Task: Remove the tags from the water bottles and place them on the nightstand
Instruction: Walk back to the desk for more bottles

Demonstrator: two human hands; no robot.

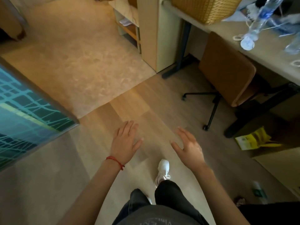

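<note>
Clear water bottles [259, 21] with blue labels stand blurred on the desk [227, 31] at the top right, with white string loops [237, 37] lying beside them. My left hand [125, 142] and my right hand [189, 147] hover over the wood floor in the lower middle, palms down, fingers spread, holding nothing. Both hands are far from the bottles. A red cord circles my left wrist. No nightstand is identifiable in view.
A brown office chair [227, 73] on black wheeled legs is tucked by the desk. A woven basket [206, 8] sits on the desk. A yellow bag [254, 140] lies on the floor at right. A teal patterned panel [24, 108] stands at left. A shelf unit [146, 30] is ahead.
</note>
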